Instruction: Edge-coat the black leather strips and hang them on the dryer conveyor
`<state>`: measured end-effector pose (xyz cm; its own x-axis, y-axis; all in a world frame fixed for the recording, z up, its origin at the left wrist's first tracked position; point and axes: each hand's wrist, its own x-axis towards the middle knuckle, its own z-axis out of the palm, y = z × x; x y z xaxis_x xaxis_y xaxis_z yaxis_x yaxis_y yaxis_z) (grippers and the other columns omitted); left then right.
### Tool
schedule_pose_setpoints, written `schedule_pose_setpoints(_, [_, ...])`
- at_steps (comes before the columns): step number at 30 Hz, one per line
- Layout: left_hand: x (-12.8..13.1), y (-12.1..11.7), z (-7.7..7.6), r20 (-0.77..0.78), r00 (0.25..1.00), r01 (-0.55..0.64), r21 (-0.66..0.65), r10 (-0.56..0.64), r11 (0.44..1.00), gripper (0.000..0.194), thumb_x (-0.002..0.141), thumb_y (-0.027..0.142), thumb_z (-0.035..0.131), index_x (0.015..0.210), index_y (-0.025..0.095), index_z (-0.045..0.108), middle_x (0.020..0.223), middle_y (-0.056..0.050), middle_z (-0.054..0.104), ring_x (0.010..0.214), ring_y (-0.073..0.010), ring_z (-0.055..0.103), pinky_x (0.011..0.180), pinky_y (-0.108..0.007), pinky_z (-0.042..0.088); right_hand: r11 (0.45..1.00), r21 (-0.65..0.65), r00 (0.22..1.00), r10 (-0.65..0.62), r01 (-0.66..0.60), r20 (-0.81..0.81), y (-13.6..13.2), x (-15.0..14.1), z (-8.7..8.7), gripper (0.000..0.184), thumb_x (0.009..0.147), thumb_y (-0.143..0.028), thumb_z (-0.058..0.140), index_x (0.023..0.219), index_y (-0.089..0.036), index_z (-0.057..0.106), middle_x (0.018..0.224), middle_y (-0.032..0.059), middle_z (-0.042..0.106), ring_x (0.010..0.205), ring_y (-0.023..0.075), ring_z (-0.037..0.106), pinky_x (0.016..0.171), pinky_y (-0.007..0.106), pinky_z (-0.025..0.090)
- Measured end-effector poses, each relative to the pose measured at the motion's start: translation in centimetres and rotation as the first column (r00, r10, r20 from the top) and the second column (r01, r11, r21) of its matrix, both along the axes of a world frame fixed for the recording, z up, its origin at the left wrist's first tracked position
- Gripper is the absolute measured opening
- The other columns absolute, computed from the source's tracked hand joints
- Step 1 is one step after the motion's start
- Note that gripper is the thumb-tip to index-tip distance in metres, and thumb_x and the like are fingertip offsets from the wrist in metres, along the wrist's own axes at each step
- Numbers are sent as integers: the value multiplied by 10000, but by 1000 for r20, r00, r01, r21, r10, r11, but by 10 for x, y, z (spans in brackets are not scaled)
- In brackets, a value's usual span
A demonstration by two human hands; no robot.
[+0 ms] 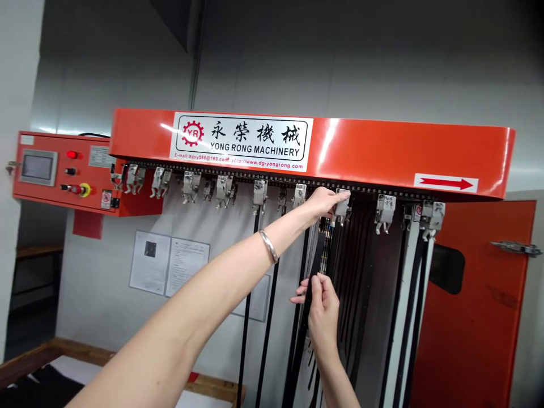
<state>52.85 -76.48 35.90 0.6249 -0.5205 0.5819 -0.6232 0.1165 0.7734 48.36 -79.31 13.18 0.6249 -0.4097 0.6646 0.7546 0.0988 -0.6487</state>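
Observation:
My left hand [326, 201], with a silver bangle [268, 246] on its wrist, reaches up to a metal clip [342, 208] under the orange machine's rail. Its thumb presses on the clip's front, and the other fingers are partly hidden behind. Lower down, my right hand [323, 303] pinches a black strip [314, 283] between thumb and fingers. The strip's upper end [322, 238] stands just below and left of that clip, apart from it. Other black strips [272, 289] hang from neighbouring clips [260, 194].
The orange machine housing [369, 153] spans the view, with clips along its chain. A control box [63, 170] with a screen juts out at left. An orange door [480, 306] stands at right. Below left is a wood-edged table [38, 354] with black material.

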Motion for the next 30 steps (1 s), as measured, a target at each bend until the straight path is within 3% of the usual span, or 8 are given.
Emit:
schedule_pose_setpoints(4, [7,-5,8,-53,999,2,0,-2,1000,302,936,321,584,708,123,601,632,-39,640,523,-112,598,564,-241,477,999,-31,999,-39,39,2,-13,7,3,301,963,-487,516,899,-194,553,799,-14,579,667,135,633,523,312,639])
schedule_pose_setpoints(17, [10,-2,5,8,1000,16,10,-16,1000,343,890,414,645,730,112,634,661,-32,619,566,-92,563,607,-245,435,994,-39,994,-105,106,27,-36,14,37,314,937,-501,553,926,-187,550,807,-19,574,674,126,636,576,352,666])
schedule_pose_setpoints(20, [8,4,-11,120,992,-37,9,36,999,335,831,445,691,830,111,667,797,-62,675,762,-153,635,735,-281,479,994,-37,995,-102,103,21,-38,15,38,316,937,-499,552,922,-183,547,807,-18,575,672,124,635,571,339,663])
schedule_pose_setpoints(24, [5,14,-48,209,965,-162,4,158,987,458,752,460,752,1041,114,672,1118,-131,696,1112,-278,616,961,-380,472,995,-32,995,-96,97,21,-41,16,38,312,935,-495,555,923,-183,549,796,-21,580,657,117,629,582,332,660])
schedule_pose_setpoints(27, [8,14,-64,142,980,-131,-55,138,990,382,796,367,726,1076,112,677,1193,-137,687,1158,-274,611,1035,-395,444,996,-34,997,-80,80,14,-42,17,39,313,928,-494,569,924,-182,554,796,-19,590,653,116,629,579,319,650])
schedule_pose_setpoints(30, [8,7,-65,114,988,-90,-105,102,990,280,811,284,713,1020,98,688,1224,-145,677,1156,-254,618,1066,-387,429,997,-20,997,-74,74,6,-44,17,41,318,919,-500,581,926,-183,564,791,-18,604,648,123,637,582,324,642])
